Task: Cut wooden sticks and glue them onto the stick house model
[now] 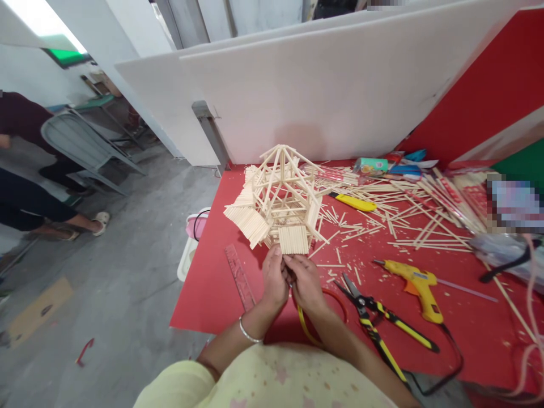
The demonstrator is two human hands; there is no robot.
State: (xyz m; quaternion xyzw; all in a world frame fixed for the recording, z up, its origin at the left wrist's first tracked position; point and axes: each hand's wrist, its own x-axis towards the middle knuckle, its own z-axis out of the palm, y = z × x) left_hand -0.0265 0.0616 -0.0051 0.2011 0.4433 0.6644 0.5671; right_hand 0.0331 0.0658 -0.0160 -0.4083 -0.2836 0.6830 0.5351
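A model roof frame built from thin wooden sticks (280, 198) stands on the red table (204, 294). A small panel of sticks (293, 239) hangs at its front lower edge. My left hand (274, 280) and my right hand (304, 283) are pressed together just below that panel, fingers curled and pinching at its bottom edge. What the fingertips hold beyond the panel is too small to make out. A bangle sits on my left wrist.
A red ruler (240, 275) lies left of my hands. Yellow-handled cutters (378, 314), a yellow glue gun (419, 286), a yellow utility knife (352, 201) and several loose sticks (403, 221) lie to the right. White boards (318, 96) stand behind. A person sits by a chair (80, 147) at far left.
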